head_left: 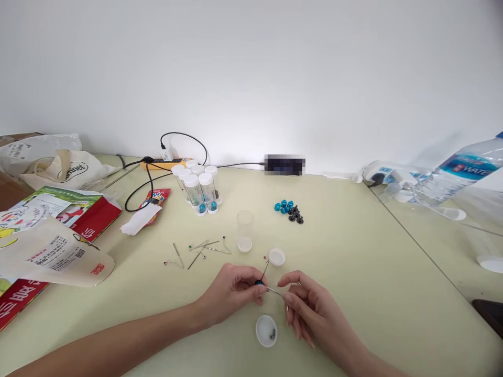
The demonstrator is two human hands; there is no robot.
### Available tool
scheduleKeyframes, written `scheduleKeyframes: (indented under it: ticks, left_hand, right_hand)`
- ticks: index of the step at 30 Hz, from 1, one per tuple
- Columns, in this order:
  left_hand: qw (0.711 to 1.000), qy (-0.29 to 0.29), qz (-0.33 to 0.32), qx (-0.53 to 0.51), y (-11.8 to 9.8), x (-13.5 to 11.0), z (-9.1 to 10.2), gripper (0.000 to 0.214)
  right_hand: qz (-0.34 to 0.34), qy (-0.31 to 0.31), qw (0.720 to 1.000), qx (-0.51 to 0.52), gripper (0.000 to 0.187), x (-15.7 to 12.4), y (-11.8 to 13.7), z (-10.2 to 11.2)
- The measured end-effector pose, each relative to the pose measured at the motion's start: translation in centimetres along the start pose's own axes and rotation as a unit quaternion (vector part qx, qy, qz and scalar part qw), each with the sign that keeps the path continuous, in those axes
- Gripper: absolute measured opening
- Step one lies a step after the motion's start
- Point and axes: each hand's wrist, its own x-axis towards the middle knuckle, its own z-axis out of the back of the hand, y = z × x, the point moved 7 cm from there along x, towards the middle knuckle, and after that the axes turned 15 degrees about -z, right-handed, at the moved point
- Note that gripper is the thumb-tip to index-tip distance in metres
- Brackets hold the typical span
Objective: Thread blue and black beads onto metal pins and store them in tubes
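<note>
My left hand [231, 290] is closed in a pinch on a small blue bead [258, 283] with a thin metal pin [267, 269] sticking up from it. My right hand [310, 306] pinches another thin pin [274, 289] whose tip meets the bead. Just below my hands lies a white cap [266, 331] with a few dark beads inside. An open clear vial [244, 231] stands upright beyond my hands, its white lid [277, 257] lying beside it. Loose pins [204, 248] are scattered to the left.
Capped vials [198, 188] with blue beads stand grouped at the back. A pile of blue and black beads [289, 210] lies to the right. Bags and printed boxes [58, 220] crowd the left side; a power strip [165, 162] and cable run along the wall. A water bottle [459, 175] lies far right.
</note>
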Motion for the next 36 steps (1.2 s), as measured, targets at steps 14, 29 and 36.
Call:
scheduleKeyframes:
  ticks: [14,29,36]
  left_hand:
    - [0.999,-0.014,0.005,-0.049,0.2,0.4,0.6,0.027]
    - [0.999,-0.024,0.019,-0.032,0.3,0.3,0.6,0.025]
    - [1.0,-0.013,0.011,-0.02,0.1,0.2,0.3,0.024]
  right_hand:
    - [0.269,-0.1,0.917,-0.276,0.031,-1.4,2.8,-0.4]
    - [0.299,-0.183,0.883,-0.311,0.017,-2.1,2.9,0.2]
    - [0.325,-0.176,0.891,-0.265,0.023,-2.3,3.2,0.6]
